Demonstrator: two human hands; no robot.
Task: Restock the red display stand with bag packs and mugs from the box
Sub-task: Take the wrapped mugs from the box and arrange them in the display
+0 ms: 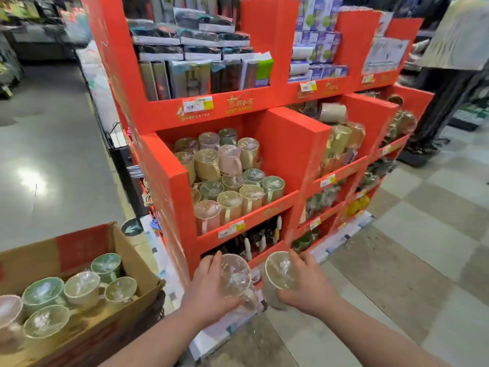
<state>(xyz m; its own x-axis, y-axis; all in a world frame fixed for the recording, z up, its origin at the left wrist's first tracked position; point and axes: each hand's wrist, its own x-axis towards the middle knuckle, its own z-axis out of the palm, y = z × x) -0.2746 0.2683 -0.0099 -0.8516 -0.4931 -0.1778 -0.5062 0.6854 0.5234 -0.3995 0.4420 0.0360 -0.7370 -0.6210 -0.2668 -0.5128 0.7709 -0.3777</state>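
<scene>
Shop aisle, red display stand (291, 144) centre, box (132, 258) of mugs (82, 287) near left, grey floor (53, 128) left, checked tiles (436, 207) right, left hand (209, 284) grips wrapped mug (236, 274), right hand (307, 287) grips second mug (277, 268), near stand base.

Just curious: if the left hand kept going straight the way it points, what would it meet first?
Probably the red display stand, at its lowest shelf of dark goods, just beyond the left hand; depth is unclear.
</scene>
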